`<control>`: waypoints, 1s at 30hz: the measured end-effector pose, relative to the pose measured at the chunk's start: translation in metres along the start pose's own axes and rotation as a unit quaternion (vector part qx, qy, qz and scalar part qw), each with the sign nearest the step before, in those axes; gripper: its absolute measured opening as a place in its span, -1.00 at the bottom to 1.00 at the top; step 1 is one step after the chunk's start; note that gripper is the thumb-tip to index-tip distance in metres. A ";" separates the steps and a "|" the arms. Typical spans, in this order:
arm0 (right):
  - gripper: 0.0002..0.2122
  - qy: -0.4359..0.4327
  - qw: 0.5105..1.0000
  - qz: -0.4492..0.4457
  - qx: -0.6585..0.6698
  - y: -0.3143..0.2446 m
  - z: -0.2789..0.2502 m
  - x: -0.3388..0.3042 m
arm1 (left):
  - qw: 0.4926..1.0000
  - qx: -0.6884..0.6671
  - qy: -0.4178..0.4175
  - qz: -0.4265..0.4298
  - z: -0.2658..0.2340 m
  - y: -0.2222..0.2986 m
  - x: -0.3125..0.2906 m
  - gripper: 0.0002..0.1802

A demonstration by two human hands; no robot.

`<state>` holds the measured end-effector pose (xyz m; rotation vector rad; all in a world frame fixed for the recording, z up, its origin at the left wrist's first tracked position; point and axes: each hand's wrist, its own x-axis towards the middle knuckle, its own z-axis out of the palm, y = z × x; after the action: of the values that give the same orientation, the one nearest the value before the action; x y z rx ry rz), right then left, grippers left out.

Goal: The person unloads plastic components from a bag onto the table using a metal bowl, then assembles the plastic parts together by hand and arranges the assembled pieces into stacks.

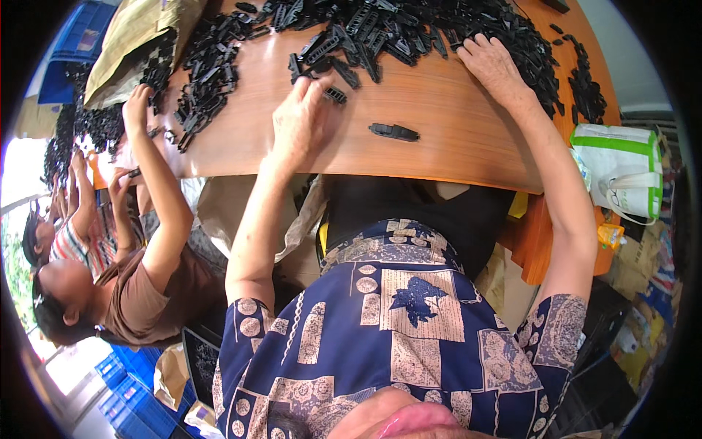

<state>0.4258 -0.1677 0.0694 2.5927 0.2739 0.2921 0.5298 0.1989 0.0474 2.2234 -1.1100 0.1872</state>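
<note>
The left hand (300,121)'s grip pinches a slotted black part (336,95) beside the heap (365,33) on the counter (461,135); I can't quite tell whether the right hand (497,69), at the heap's edge, pinches one. Best draw pieces out singly, clear of tangled neighbours.

This place seems to be a workshop, where small parts are handled by hand. On a wide wood-coloured table (453,157) there lie large heaps of black parts (365,33), many of them similar in shape. At the left, other people (139,296) are in a row, with hands near such parts. Also at the left, there are blue crates (135,399) and a big brown sack (157,22).
</note>
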 end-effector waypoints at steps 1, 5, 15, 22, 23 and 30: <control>-0.84 -0.013 1.000 -0.005 0.005 0.002 0.004 0.001 | 0.999 0.037 -0.003 0.017 -0.003 -0.008 0.005 -0.57; -0.88 -0.006 0.997 0.009 0.076 0.000 0.012 0.002 | 0.983 0.157 -0.071 0.066 -0.006 -0.015 0.024 -0.64; -0.83 0.049 0.936 0.117 0.328 -0.035 -0.002 -0.019 | 0.968 -0.126 -0.219 -0.013 0.047 0.021 0.047 -0.74; -0.79 -0.009 0.807 0.185 0.560 -0.058 -0.008 -0.042 | 0.979 -0.089 -0.183 0.009 0.067 0.024 0.062 -0.79; -0.79 -0.015 0.807 0.190 0.559 -0.057 -0.005 -0.045 | 0.988 -0.063 -0.141 0.031 0.072 0.021 0.061 -0.79; -0.78 0.008 0.866 0.153 0.475 -0.060 -0.027 -0.043 | 0.988 -0.060 -0.135 0.033 0.051 0.034 0.037 -0.74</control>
<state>0.3692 -0.1152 0.0546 3.6287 -0.0224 0.3472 0.5196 0.1286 0.0383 2.1487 -1.3031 -0.1560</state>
